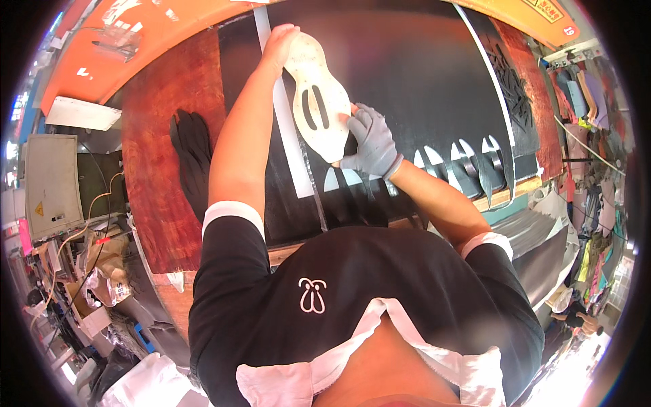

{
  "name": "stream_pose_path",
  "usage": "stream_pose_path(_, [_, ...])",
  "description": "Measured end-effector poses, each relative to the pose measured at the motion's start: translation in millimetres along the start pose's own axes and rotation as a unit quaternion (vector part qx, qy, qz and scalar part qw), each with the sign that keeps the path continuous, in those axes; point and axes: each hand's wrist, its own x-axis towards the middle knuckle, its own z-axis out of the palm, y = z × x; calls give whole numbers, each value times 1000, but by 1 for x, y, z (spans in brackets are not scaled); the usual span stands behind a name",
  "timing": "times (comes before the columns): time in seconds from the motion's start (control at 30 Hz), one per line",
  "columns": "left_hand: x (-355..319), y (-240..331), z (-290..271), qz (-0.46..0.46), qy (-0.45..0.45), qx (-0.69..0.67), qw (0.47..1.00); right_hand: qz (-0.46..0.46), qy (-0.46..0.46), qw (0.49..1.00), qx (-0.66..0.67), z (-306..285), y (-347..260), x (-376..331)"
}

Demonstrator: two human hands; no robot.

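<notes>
A cream, sole-shaped cutting die point(320, 72) with two long dark slots is held over a wide black sheet point(420, 88). Its far end is in my bare left hand point(279, 46), fingers wrapped round the edge. My right hand point(371, 141), in a grey glove, grips the near end with the thumb at its tip. Curved cut openings point(464, 159) line the sheet's near edge to the right of my right hand. A pale strip point(293, 142) runs beneath the sheet's left part. Whether the die touches the sheet, I cannot tell.
An orange machine point(163, 34) spans the far side. Dark cut pieces point(192, 146) lie on the reddish-brown board point(166, 224) at left; thin black scraps point(512, 91) lie at right. A grey metal box point(51, 183) stands far left. Dies or coloured pieces point(580, 95) hang at far right.
</notes>
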Motion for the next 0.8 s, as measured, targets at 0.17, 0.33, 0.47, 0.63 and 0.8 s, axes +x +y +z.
stream_pose_path(0.17, [9, -2, -11, -36, -23, -41, 998, -10, 8, 1000, -2, -1, -1, 0])
stream_pose_path(0.33, [13, 3, -12, -86, -30, -55, 994, -13, -3, 1000, -4, -2, -3, 1])
stream_pose_path(0.47, [7, 10, -6, -76, -43, -27, 996, -3, -11, 1000, 4, -1, -5, 1])
stream_pose_path(0.63, [-1, 14, 1, -52, -49, -19, 997, -24, -2, 1000, -9, 3, -6, 0])
stream_pose_path(0.8, [-1, 15, 7, -40, -39, 13, 998, -30, -2, 1000, -9, 3, -4, 0])
